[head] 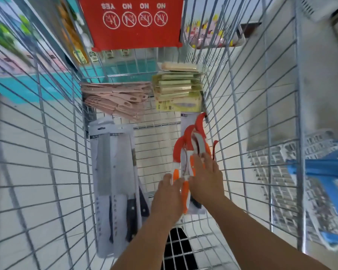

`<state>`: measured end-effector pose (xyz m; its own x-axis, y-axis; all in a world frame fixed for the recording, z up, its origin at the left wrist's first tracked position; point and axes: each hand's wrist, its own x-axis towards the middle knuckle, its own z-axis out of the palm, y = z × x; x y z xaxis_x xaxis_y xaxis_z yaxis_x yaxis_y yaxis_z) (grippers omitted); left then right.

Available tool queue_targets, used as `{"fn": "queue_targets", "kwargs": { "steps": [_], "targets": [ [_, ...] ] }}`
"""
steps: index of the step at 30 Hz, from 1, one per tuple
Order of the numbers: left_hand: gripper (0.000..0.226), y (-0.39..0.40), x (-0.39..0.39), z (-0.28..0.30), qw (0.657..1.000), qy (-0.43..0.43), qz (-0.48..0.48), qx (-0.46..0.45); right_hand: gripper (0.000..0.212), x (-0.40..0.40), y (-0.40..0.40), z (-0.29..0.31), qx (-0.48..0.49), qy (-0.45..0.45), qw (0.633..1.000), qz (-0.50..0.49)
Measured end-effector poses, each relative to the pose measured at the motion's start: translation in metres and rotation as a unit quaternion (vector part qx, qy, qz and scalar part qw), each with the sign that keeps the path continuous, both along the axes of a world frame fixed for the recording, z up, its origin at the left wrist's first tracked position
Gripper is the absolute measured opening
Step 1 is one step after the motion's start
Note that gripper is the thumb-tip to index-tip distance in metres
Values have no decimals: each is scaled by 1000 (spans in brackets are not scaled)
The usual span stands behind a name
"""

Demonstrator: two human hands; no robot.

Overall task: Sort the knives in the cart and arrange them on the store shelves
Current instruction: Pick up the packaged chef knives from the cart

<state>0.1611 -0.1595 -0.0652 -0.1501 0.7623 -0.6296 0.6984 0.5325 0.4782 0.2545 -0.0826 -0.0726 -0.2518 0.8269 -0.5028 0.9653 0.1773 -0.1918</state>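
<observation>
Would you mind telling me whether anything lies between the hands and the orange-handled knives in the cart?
Nothing visible does. The left hand and right hand already rest on the orange-handled knives at the cart floor's right side; the packaged cleavers lie apart, to their left.

Looking like bright, smooth metal wire throughout the cart [53,145], catching light as thin silvery rods; showing glossy red plastic on the flap [132,22], printed in matt white; gleaming as brushed steel on the cleaver blades [113,164], backed by pale card and ending in dark, smooth handles; appearing as shiny orange and white plastic on the knives [185,152] touched by both bare hands; reading as matt pink plastic on the utensil pile [117,98]; seeming like yellowish printed card under clear film on the packs [177,90]
</observation>
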Motion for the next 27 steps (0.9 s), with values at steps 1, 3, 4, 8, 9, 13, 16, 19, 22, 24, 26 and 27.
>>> {"fn": "queue_targets", "kwargs": {
  "steps": [1,3,4,8,9,13,16,19,22,24,26,27],
  "targets": [
    [41,-1,3,2,1000,-4,15,5,73,2,-7,2,-14,-2,1000,11],
    [37,-2,6,2,999,8,44,-5,76,0,-15,5,-34,-3,999,20],
    [34,-2,6,0,998,22,56,-18,77,-1,-17,6,-39,-1,999,25],
    [31,-7,5,-5,992,64,91,-53,70,-2,-25,11,-83,18,994,63],
    [33,-8,4,-6,992,81,87,-48,67,-2,-27,12,-93,22,993,69],
    [46,-10,-1,-6,990,124,52,31,67,1,-32,11,-70,26,997,23],
    [62,-6,4,-10,990,81,-57,97,70,3,-35,16,-49,-52,997,25],
    [62,-1,6,-14,986,76,-117,90,72,1,-38,15,-60,-59,996,3],
    [49,-2,2,-16,990,88,-78,71,56,-4,-39,12,-71,-8,997,-28],
    [41,-3,0,-15,994,85,-38,65,54,-6,-37,11,-79,19,993,-82],
    [41,-5,-2,-14,996,67,-16,59,60,-10,-37,9,-104,30,981,-162],
    [40,-6,-3,-14,996,58,-14,60,57,-12,-38,6,-108,20,977,-181]
  ]
}}
